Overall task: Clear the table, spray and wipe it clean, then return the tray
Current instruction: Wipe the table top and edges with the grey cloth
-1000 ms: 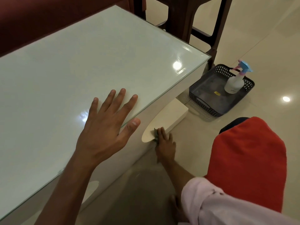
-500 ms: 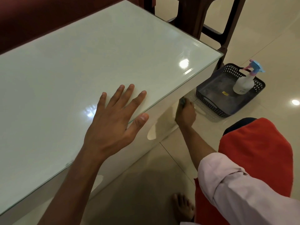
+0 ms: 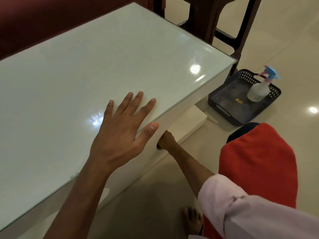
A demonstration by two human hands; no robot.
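Resting flat on the table (image 3: pixel 107 54), left hand (image 3: pixel 119 135) fingers (image 3: pixel 138 102) splayed; right hand's (image 3: pixel 166 139) hidden.

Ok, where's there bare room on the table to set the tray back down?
Most of the glass tabletop is bare: the stretch from the left hand out to the far corner by the chair legs. Only the near edge is taken, by that flat hand. The tray sits on the floor, holding the spray bottle.

Left hand (image 3: pixel 119 135) flat on glass table (image 3: pixel 103 66); tray (image 3: pixel 241 100) on floor (image 3: pixel 293 40)
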